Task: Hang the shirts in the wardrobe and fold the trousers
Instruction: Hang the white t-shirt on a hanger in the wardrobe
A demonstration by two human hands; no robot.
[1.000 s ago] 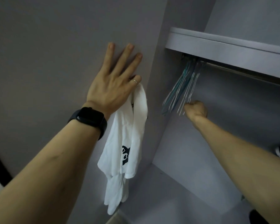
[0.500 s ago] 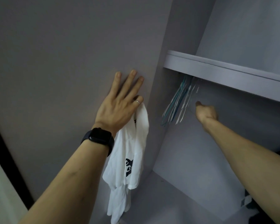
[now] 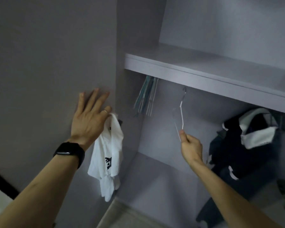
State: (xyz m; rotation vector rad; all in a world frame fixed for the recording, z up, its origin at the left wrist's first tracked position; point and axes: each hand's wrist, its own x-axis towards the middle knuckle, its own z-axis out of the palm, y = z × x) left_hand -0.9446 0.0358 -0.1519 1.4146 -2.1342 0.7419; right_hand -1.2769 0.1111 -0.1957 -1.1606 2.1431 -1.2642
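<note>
My left hand [image 3: 90, 117] lies flat against the grey wardrobe door, fingers spread, while a white shirt [image 3: 108, 155] with a black print hangs from under its thumb side. My right hand [image 3: 190, 145] pinches the lower end of a thin white wire hanger [image 3: 181, 111]. The hanger's hook reaches up to just below the shelf, where the rail is hidden. A bunch of spare hangers [image 3: 146, 96] hangs at the left end under the shelf.
A grey shelf [image 3: 204, 71] crosses the wardrobe above the hanging space. Dark clothes with white patches [image 3: 247, 142] hang or pile at the right inside. The wardrobe floor [image 3: 156, 178] lies below my right arm.
My right hand moved away from the bunch of hangers to the right and down, now gripping a single white hanger. The view tilted down, showing the dark clothes. My left hand stays on the door.
</note>
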